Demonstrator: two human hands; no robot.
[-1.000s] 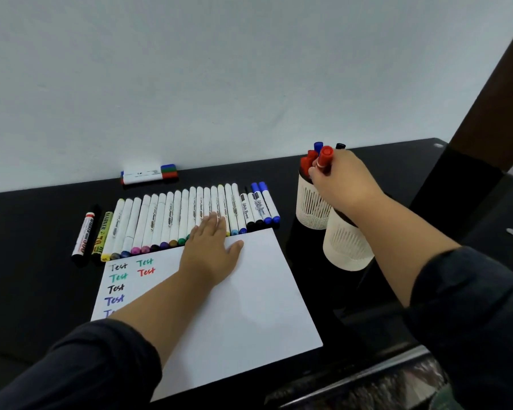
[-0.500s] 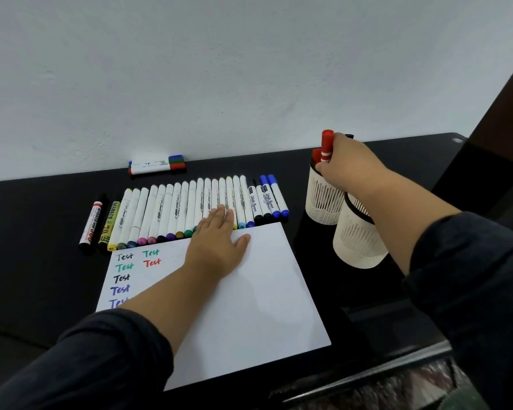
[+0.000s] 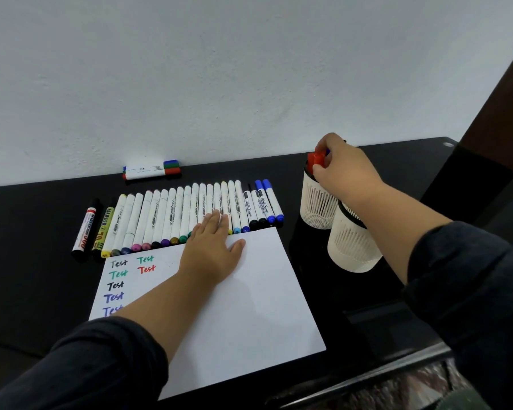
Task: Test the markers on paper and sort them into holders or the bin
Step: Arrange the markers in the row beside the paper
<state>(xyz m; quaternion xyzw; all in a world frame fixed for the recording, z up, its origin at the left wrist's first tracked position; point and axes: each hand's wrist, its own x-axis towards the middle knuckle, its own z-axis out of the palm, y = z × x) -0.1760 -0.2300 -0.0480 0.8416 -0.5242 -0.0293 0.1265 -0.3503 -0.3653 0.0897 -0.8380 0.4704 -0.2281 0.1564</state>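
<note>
right hand point(image 3: 345, 170) fingers pinch red-capped marker point(image 3: 317, 160) at far white slotted holder point(image 3: 317, 202) | left hand point(image 3: 212, 253) flat on white paper sheet point(image 3: 249, 297) | marker likely light, rigid, slick: grip mid-barrel

The table point(image 3: 36, 291) is glossy black, mirror-smooth beside the two matt white ribbed plastic holders point(image 3: 319, 208), while the paper point(image 3: 249, 306) on it is matt white, the markers point(image 3: 172, 217) behind the paper are smooth plastic, and the wall point(image 3: 219, 69) looks faintly rough.
</note>
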